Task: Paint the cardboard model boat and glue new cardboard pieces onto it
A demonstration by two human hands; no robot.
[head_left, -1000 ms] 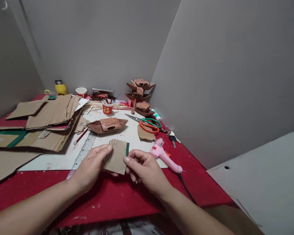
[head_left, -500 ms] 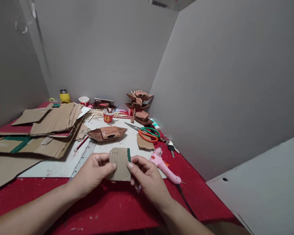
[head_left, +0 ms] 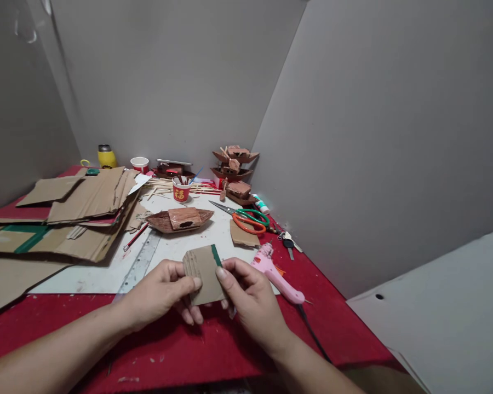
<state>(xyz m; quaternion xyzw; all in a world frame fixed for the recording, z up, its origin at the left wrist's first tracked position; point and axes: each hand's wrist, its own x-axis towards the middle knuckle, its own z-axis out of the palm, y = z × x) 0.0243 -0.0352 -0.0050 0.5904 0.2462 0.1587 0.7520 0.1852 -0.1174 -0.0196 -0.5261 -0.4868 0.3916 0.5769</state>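
1. Grey walls meet in a corner behind a red counter (head_left: 213,350), with a white sheet (head_left: 176,249) laid over its middle.
2. Both hands hold a small card (head_left: 203,276) just above the near edge of the sheet. The left hand (head_left: 160,293) pinches its left side and the right hand (head_left: 250,301) its right side. The fingers (head_left: 191,282) are closed narrow on it, thumbs on its face.
3. A second ago the card's top leaned right. Now it leans left, with its green strip at the far right corner, and both thumbs have settled on the side edges. The hold looks firmer on both sides.
4. A pink glue gun (head_left: 277,273) lies just right of the right hand, its cord running toward the near edge. A ruler (head_left: 142,262) lies just left of the left hand.
5. Farther off are a boat model (head_left: 179,219), scissors (head_left: 246,216) and a scrap (head_left: 243,236). A cardboard stack (head_left: 86,208) fills the left.
6. Bare red counter shows under the wrists, and the right wall stands near.
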